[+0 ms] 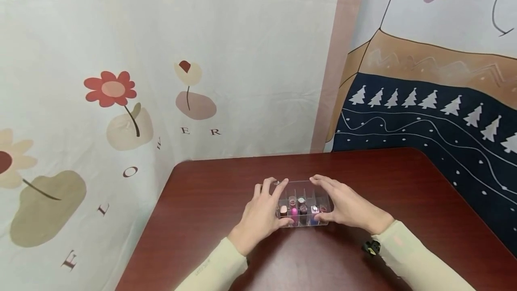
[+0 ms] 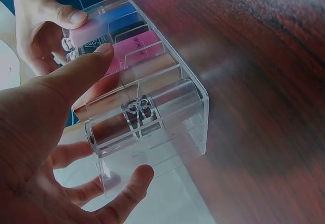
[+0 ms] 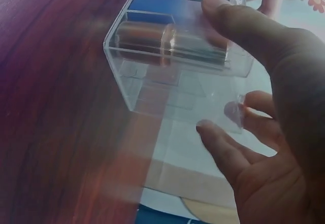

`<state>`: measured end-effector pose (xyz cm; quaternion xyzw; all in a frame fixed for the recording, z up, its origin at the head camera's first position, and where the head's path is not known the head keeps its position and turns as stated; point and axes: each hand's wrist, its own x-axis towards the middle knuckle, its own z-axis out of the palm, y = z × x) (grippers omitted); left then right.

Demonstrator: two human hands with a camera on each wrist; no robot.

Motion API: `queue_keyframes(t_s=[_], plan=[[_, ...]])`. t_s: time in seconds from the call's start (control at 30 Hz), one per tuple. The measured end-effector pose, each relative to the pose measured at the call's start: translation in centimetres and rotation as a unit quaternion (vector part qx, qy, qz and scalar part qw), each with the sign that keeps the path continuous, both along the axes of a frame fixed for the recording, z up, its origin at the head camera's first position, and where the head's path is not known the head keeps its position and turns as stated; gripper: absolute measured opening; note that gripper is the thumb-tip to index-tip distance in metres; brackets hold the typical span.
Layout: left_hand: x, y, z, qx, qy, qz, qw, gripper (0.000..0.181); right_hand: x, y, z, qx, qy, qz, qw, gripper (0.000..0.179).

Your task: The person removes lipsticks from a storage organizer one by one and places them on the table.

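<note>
A clear plastic lipstick organizer (image 1: pixel 300 226) with dividers stands on the table between both hands. Lipsticks fill its near row, among them a pink tube (image 2: pixel 134 49), a blue tube (image 3: pixel 157 9) and a copper one (image 3: pixel 139 40); a brown tube with a silver band (image 2: pixel 142 113) sits at the left end. My left hand (image 1: pixel 260 212) grips the organizer's left side, thumb at the front and fingers reaching round to the back. On the opposite side, my right hand (image 1: pixel 350 205) holds it the same way, its thumb over the front near the blue tube.
The organizer is on a dark red wooden table (image 1: pixel 202 201). A pale curtain (image 1: pixel 258 35) with printed flowers and letters hangs behind it, and a navy cloth with white trees (image 1: pixel 424 120) hangs at the right. A dark wrist strap (image 1: pixel 370 248) shows by the right sleeve.
</note>
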<state>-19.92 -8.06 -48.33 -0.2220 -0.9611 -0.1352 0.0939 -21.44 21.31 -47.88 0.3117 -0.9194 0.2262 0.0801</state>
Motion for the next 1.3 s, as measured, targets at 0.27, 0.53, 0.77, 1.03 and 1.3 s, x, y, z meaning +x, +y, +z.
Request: queue_keyframes(t_s=[0.27,0.53,0.77,1.03,1.3], plan=[[-0.2,0.0,0.0,0.016,0.007,-0.009,0.9998,0.118,-0.3,0.5,-0.4,-0.009,0.005,0.005,0.9999,0.106],[-0.5,-0.2,0.2,0.005,-0.013,-0.017,0.9998,0.119,-0.2,0.6,-1.0,-0.016,0.011,0.000,0.9998,0.102],[-0.7,-0.9,0.7,0.009,-0.028,-0.027,0.9992,0.116,-0.3,0.4,-1.0,-0.020,0.011,-0.002,0.9997,0.103],[-0.7,-1.7,1.1,0.028,-0.030,-0.041,0.9983,0.110,-0.4,0.3,-0.7,-0.018,-0.007,-0.007,0.9998,0.102],[-0.9,-2.8,1.7,0.048,0.000,-0.060,0.9970,0.092,-0.6,0.1,-0.6,-0.022,-0.006,-0.002,0.9997,0.101]])
